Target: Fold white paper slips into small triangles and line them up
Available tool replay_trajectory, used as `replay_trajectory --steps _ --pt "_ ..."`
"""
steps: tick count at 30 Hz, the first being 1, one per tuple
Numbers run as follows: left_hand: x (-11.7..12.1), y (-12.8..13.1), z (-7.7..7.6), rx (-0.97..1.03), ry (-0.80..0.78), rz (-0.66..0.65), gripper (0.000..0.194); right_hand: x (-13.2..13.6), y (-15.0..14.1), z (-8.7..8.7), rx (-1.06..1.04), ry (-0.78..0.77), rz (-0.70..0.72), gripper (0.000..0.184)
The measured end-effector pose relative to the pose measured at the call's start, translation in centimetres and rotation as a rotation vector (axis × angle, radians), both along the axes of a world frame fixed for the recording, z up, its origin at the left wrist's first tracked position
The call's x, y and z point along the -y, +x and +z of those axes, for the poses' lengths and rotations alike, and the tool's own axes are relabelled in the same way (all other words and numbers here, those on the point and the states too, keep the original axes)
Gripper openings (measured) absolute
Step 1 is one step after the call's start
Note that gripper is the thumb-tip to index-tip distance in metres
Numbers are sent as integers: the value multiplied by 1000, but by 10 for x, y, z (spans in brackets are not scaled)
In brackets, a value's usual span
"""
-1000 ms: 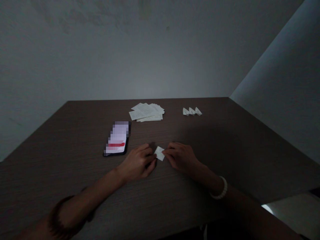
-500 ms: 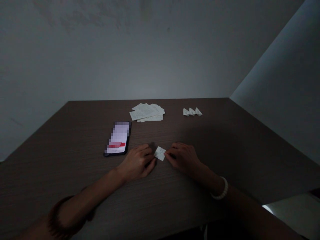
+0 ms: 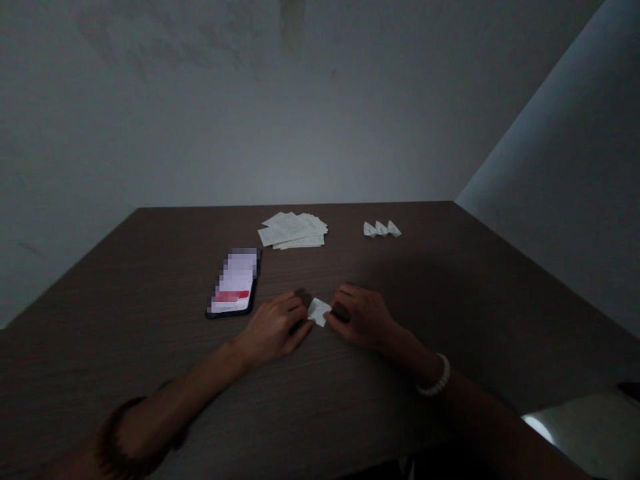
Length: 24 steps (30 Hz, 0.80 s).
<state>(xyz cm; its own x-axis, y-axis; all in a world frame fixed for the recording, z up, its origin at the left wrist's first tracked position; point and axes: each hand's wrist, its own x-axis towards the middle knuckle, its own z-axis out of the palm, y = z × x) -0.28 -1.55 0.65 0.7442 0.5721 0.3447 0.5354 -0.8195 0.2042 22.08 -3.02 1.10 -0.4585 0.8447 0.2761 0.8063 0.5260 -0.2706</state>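
A small folded piece of printed white paper (image 3: 319, 312) lies low over the table between my two hands. My left hand (image 3: 277, 325) pinches its left edge with thumb and fingers. On the opposite side, my right hand (image 3: 361, 316) has the right corner between thumb and index finger, its other fingers curled. The fingertips hide parts of the paper's edges.
A phone (image 3: 233, 281) with a lit, blurred screen lies left of my hands on the brown table (image 3: 150, 267). Farther back is a pile of printed paper slips (image 3: 293, 231). Three small folded paper pieces (image 3: 381, 229) stand in a row to its right. A wall rises behind.
My right thumb and index finger have shifted slightly on the paper's right corner, and the paper looks a little more bent. The whole view has tilted up slightly.
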Motion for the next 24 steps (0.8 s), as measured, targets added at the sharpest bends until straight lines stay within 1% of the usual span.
replay_trajectory --steps 5,8,11,14,15,18,20,21,23,24 --pt "-1 1 0 -14 -34 30 22 -1 3 2 -63 -49 99 17" --pt "0 1 1 -18 -48 40 21 -2 3 1 -106 -87 97 17" --pt "1 1 2 12 -79 64 16 -3 1 0 -201 -125 66 17" --pt "0 0 3 110 -113 90 27 -4 -1 -2 -316 -144 81 16" --pt "0 1 4 161 -133 88 25 -4 -1 -3 -350 -141 95 15" --pt "-1 1 4 330 -194 43 12 -5 -2 -6 -428 -106 127 11" --pt "-2 1 3 401 -175 4 10 -5 -2 -7 -462 -58 111 11" --pt "-2 1 3 412 -142 -10 10 -5 -2 -8 -470 -32 97 11" --pt "-3 0 1 377 -47 -16 9 -5 0 -8 -443 31 93 9" --pt "-3 -1 1 331 4 -14 10 -6 1 -7 -404 63 114 8"
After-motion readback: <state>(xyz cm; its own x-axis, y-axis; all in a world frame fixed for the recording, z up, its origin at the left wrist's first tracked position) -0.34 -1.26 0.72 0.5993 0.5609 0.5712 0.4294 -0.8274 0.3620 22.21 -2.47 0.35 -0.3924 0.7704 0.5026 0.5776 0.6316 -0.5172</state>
